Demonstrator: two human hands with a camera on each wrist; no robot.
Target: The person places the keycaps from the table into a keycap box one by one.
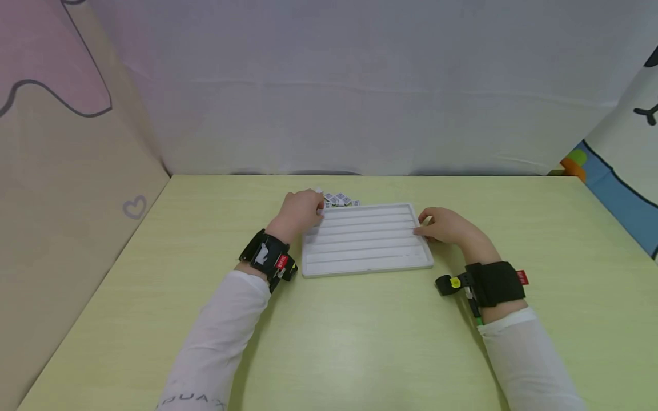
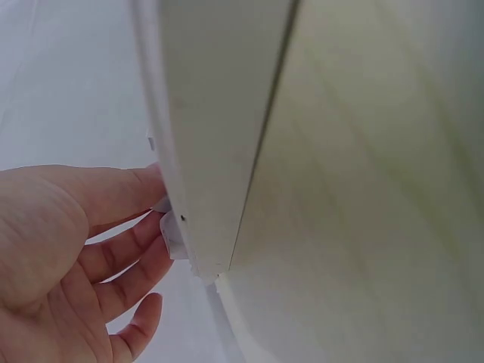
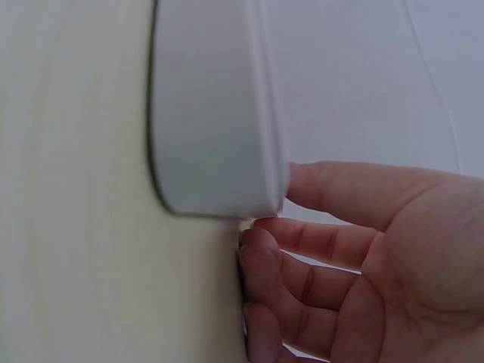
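**Two hands at the edges of a white grooved tray on a bench**

A pale yellow-green bench (image 1: 154, 319) is seen from above, with a beige wall panel at the left and a white cloth backdrop behind. At the left, a white sleeve and a black wrist strap (image 1: 267, 257) are worn on the left arm. The left hand (image 1: 298, 214) is placed at the far left corner of a white tray (image 1: 365, 264). In the left wrist view its fingers (image 2: 125, 253) are seen loosely curled, with the tips touching the tray's edge and a small white piece (image 2: 172, 236) there; whether that piece is pinched cannot be told.

The tray lies flat near the middle of the bench, with long grooves running from left to right across it. Just behind its far left edge, a cluster of small patterned tiles (image 1: 339, 200) is set on the bench, beside the left hand.

At the right, the right hand (image 1: 447, 225) is laid against the tray's right side. Its fingers (image 3: 302, 249) are shown gently bent and slightly apart, with the tips touching the tray's rim and the bench. A black strap (image 1: 493, 282) is worn on the right wrist, above a white sleeve.
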